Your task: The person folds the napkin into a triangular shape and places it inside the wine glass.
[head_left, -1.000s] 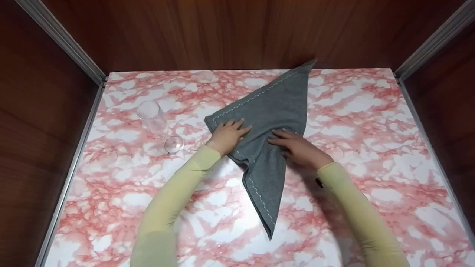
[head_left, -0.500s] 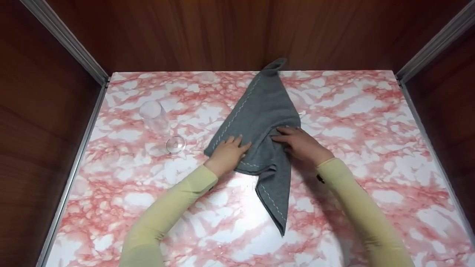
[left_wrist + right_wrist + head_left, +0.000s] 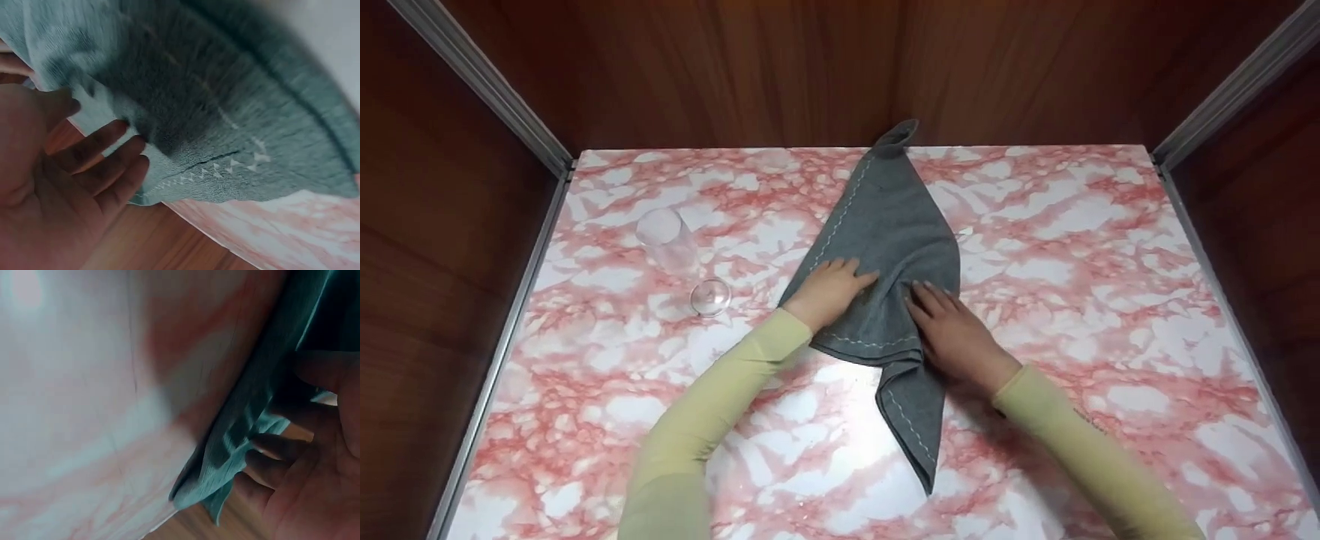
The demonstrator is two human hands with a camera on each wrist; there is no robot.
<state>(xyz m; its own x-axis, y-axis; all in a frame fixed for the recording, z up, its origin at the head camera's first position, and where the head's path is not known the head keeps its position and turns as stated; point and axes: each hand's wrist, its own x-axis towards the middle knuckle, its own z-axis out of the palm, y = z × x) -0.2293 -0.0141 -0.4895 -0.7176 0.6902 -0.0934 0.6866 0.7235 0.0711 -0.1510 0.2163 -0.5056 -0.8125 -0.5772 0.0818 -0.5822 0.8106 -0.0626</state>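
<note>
A grey cloth [image 3: 885, 217] with white zigzag stitching lies folded and rumpled on the table, its lower corner pointing toward me. On its left part rests my left hand [image 3: 831, 291], fingers extended, thumb toward the middle. My right hand [image 3: 960, 337] touches the cloth's right side with fingers spread, close to a crease. In the left wrist view the left fingers [image 3: 121, 166] lie against the stitched cloth [image 3: 225, 112]. Loosely bent right fingers [image 3: 270, 467] touch the cloth's folded edge [image 3: 219, 450] in the right wrist view.
A clear footed glass [image 3: 671, 244] stands left of the cloth, its round base [image 3: 711, 298] near my left forearm. Dark wood panels [image 3: 840, 67] enclose the red-and-white marbled table [image 3: 607, 405] at back and sides. The cloth's far tip overlaps the back panel.
The cloth has turned counterclockwise, its far corner swinging left and curling over. Its near corner has shifted slightly right. My right hand has slid a little toward me.
</note>
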